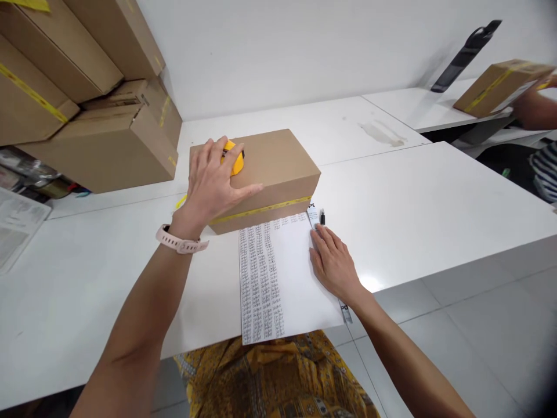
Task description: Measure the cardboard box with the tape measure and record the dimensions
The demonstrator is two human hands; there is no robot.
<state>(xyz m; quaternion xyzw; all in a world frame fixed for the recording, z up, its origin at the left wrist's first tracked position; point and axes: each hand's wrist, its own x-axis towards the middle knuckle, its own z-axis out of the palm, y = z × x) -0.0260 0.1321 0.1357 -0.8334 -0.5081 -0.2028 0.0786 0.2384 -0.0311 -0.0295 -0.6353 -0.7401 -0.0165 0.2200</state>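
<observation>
A closed cardboard box (278,152) with a printed yellow tape band along its front stands on the white table. My left hand (213,183) lies over its top left part, fingers over a yellow and black tape measure (237,167) and thumb stretched out along the box's front edge. My right hand (334,261) rests with outstretched fingers on a ruler-like strip (313,216) along the right edge of a white sheet (296,267). Columns of handwriting fill the sheet's left side. Just beyond my right fingertips is a black pen (322,217), partly showing.
Cardboard boxes (130,130) are stacked at the left by the wall. Packaged items (47,174) show beneath them. On the right-hand table are a dark bottle (465,57) and another taped box (496,87), with a co-worker's hand (533,104) at it.
</observation>
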